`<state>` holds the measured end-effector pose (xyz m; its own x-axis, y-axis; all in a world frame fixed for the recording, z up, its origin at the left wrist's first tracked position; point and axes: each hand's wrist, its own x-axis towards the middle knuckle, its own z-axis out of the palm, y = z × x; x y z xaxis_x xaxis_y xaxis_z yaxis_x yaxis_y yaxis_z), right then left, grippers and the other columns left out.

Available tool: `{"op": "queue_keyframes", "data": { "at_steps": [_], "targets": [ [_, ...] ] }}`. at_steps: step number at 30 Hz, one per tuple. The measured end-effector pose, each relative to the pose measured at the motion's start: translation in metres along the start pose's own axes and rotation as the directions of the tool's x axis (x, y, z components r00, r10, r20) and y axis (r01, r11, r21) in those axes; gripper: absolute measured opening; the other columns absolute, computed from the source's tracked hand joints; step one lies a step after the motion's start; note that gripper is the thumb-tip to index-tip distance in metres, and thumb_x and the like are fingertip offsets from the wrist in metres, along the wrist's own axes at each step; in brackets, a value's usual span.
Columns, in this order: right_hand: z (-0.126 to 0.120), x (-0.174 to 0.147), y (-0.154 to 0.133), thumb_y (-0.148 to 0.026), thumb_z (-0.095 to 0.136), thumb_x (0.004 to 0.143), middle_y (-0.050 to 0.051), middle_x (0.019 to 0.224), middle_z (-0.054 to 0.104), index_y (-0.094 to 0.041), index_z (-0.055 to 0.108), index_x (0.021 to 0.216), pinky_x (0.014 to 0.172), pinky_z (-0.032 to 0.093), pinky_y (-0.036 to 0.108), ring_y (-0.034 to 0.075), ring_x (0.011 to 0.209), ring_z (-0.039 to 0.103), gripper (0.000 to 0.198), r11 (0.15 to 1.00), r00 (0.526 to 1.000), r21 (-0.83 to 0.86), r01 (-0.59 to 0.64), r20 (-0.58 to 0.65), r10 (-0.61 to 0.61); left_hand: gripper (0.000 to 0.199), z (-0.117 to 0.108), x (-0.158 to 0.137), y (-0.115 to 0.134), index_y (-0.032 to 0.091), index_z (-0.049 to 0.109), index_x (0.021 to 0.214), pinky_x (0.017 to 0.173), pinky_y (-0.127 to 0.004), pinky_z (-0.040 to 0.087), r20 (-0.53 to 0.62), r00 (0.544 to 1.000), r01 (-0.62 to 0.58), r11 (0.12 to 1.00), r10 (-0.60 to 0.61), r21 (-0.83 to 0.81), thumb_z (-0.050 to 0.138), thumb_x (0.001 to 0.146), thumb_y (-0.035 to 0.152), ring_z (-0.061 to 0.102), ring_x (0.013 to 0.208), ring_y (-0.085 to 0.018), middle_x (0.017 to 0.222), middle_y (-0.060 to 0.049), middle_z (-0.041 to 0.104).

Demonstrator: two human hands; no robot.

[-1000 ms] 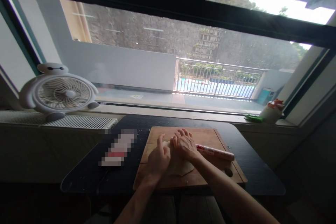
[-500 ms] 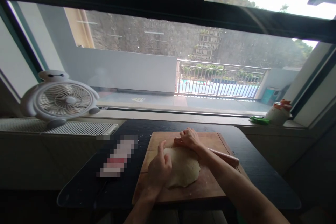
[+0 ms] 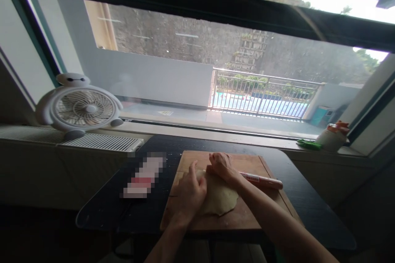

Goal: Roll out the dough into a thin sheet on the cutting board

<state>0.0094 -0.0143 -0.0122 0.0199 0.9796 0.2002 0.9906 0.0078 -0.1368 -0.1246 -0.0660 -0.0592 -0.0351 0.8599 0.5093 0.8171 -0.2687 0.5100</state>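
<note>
A flat, roughly round sheet of dough point(image 3: 220, 199) lies on a wooden board point(image 3: 247, 222). My right hand point(image 3: 222, 165) is closed around the left part of a rolling pin point(image 3: 262, 181), at the dough's far edge. The pin slants across the board, and its right end sticks out beyond my forearm. My left hand point(image 3: 191, 191) rests at the dough's left edge with index finger and thumb apart. Its lower fingers are hidden beneath the hand.
The board sits on a dark table point(image 3: 321, 209). A blurred-out pinkish item point(image 3: 143, 178) lies left of it. Beyond are a white fan point(image 3: 89, 109) on a radiator point(image 3: 108, 141), and a white pot point(image 3: 332, 136) with a green cloth point(image 3: 308, 144) on the windowsill.
The whole view has shifted slightly, so the scene appears a little to the right and higher. The pin has turned slightly, showing a printed label. Both hands keep nearly the same places.
</note>
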Motion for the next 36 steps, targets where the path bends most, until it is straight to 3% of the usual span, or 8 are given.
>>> {"op": "queue_keyframes", "data": {
  "at_steps": [3,10,18,27,30,36],
  "targets": [
    [0.007,0.006,-0.008,-0.036,0.021,0.094,0.008,0.089,0.064,-0.020,0.062,0.086,0.077,0.037,0.030,0.018,0.085,0.055,0.046,0.997,0.998,0.047,0.061,-0.034,-0.060,0.051,0.001,0.000,0.000,0.021,0.039,0.127,0.081,-0.035,0.043,0.028,0.999,0.019,1.000,-0.019,0.011,0.050,0.077,0.023,0.058,0.092,-0.024,0.102,-0.009,0.062],
    [0.017,0.033,-0.006,-0.036,0.030,0.090,0.013,0.112,0.052,-0.019,0.056,0.104,0.086,0.032,0.039,0.024,0.104,0.043,0.034,0.999,0.999,0.038,-0.010,0.039,0.009,0.052,-0.005,0.000,0.000,0.017,0.039,0.127,0.083,-0.034,0.044,0.043,0.999,0.021,0.999,-0.020,-0.026,0.048,0.076,0.019,0.059,0.094,-0.022,0.105,-0.010,0.061],
    [0.016,-0.015,-0.016,-0.035,0.029,0.090,0.008,0.128,0.044,-0.024,0.047,0.121,0.099,0.018,0.041,0.024,0.125,0.024,0.038,0.993,0.993,0.041,0.112,-0.036,-0.110,0.055,0.000,-0.002,-0.001,0.018,0.037,0.129,0.085,-0.036,0.043,0.034,0.998,0.061,0.995,-0.059,-0.074,0.049,0.076,0.018,0.058,0.095,-0.022,0.105,-0.010,0.061],
    [0.019,0.029,-0.005,-0.029,0.026,0.090,0.012,0.118,0.048,-0.020,0.055,0.106,0.093,0.024,0.044,0.026,0.117,0.032,0.034,1.000,0.998,-0.012,0.006,0.059,-0.006,0.055,-0.002,-0.003,-0.003,0.018,0.035,0.130,0.086,-0.035,0.043,0.047,0.998,0.032,0.996,-0.028,-0.081,0.046,0.076,0.017,0.058,0.096,-0.022,0.109,-0.010,0.060],
    [0.018,0.029,-0.006,-0.031,0.026,0.090,0.012,0.116,0.049,-0.020,0.055,0.105,0.090,0.028,0.043,0.026,0.112,0.036,0.035,1.000,0.996,0.010,-0.019,0.090,0.018,0.054,-0.005,-0.003,-0.002,0.017,0.036,0.130,0.083,-0.034,0.043,0.052,0.998,0.039,0.998,-0.036,-0.052,0.046,0.077,0.019,0.058,0.096,-0.022,0.107,-0.011,0.060],
    [0.013,-0.003,-0.014,-0.038,0.029,0.090,0.009,0.115,0.051,-0.025,0.052,0.112,0.090,0.028,0.039,0.024,0.112,0.037,0.035,0.988,0.985,0.049,0.143,0.091,-0.147,0.054,-0.009,-0.002,0.000,0.019,0.035,0.131,0.082,-0.034,0.043,0.077,0.995,0.062,0.997,-0.058,-0.049,0.046,0.078,0.020,0.059,0.095,-0.022,0.105,-0.010,0.062]
  ]
}}
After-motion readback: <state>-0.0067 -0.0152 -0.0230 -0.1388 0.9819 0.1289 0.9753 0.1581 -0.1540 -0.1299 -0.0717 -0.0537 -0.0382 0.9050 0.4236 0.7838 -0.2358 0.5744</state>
